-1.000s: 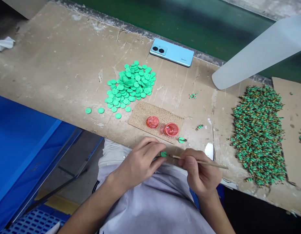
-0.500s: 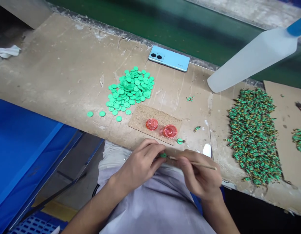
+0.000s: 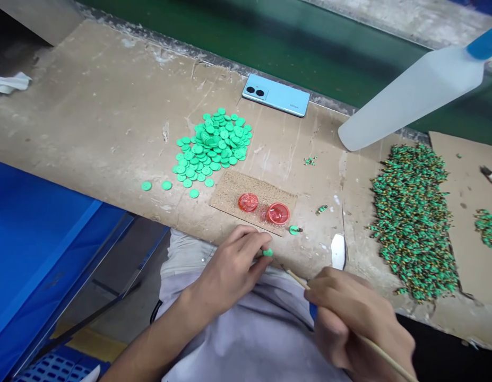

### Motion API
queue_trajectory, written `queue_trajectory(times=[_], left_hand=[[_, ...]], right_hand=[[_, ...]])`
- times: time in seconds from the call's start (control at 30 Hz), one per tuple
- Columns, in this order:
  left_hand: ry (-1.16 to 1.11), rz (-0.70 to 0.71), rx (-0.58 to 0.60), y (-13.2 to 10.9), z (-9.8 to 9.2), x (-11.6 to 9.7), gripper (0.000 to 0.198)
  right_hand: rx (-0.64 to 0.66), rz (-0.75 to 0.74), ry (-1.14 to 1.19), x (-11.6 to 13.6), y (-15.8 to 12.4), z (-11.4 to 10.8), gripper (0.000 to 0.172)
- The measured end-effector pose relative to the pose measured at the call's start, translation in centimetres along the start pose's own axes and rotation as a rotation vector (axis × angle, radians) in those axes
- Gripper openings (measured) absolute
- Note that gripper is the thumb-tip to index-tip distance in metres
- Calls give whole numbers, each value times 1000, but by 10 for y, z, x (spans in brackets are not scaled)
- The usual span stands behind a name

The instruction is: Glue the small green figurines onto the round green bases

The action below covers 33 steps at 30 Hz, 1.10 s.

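Left hand: pinches a green button in its fingertips, just off the bench edge.
Right hand: grips a thin wooden stick, near and right of the button.
Workbench: holds a heap of green buttons, a cork mat with two red dishes, a phone beyond, and a green-and-yellow parts pile right.

Both the left hand and the right hand are bare, as are the forearms; the left forearm runs in from the near edge. A loose, pale lilac-grey shirt fills the near middle, its fabric lighter and creased toward the far side. A thin black cord shows at its left edge.
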<state>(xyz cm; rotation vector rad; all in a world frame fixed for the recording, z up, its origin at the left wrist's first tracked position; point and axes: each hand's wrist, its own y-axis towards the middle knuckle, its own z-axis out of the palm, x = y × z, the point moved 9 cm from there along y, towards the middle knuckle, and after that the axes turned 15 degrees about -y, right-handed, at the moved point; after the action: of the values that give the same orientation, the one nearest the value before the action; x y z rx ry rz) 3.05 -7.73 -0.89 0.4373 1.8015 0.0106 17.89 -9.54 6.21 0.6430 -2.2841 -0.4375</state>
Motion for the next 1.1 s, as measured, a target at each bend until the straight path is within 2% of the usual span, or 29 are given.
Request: queue_trajectory(times=[0.1, 0.33, 0.47, 0.7, 0.97, 1.03, 1.1], left_hand=[[-3, 6, -3, -1, 0, 0, 26], [4, 11, -7, -2, -1, 1, 28], [-5, 30, -37, -4, -3, 1, 34], [20, 114, -54, -7, -1, 0, 45], [72, 190, -53, -7, 0, -5, 44], [92, 212, -50, -7, 0, -7, 42], [119, 230, -37, -8, 1, -8, 39]], right_hand=[[-129, -75, 17, 2, -2, -17, 17], [-515, 87, 156, -37, -3, -24, 20], [-459, 146, 203, -48, 7, -15, 16], [-407, 179, 177, -65, 7, -18, 14], [-557, 156, 161, -65, -5, -28, 15], [-507, 125, 190, -61, -15, -23, 20], [-322, 106, 152, -57, -23, -7, 27]])
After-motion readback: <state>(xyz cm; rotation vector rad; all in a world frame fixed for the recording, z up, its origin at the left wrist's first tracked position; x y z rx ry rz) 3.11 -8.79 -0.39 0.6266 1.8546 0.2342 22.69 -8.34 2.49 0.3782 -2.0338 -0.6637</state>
